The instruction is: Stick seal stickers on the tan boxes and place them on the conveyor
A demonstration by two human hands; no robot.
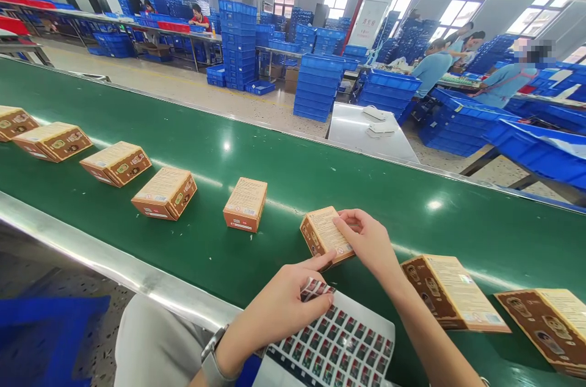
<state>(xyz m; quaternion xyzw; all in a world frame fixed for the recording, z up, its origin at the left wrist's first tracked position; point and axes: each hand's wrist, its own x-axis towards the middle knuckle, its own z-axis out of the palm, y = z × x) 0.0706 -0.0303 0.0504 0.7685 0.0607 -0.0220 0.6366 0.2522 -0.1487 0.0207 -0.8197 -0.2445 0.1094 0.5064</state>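
Observation:
A brown and cream cardboard box (320, 229) rests on the green conveyor belt in front of me. My right hand (372, 242) grips its right side, thumb on the printed top and fingers at the far edge. My left hand (284, 300) pinches a sheet of small dark and red stickers (341, 344) between thumb and fingers. The left index finger stretches to the box's near corner and touches it; whether a sticker lies beneath the fingertip I cannot tell. The sheet's upper corner curls up under that hand, and its lower part runs out of view.
More such boxes stand along the belt (274, 149): one close on the left (246, 204), several farther left, two on the right (458, 292). A metal rail (114, 271) edges the near side. Beyond are stacked blue crates (318, 86), a metal table (366, 137) and people at benches.

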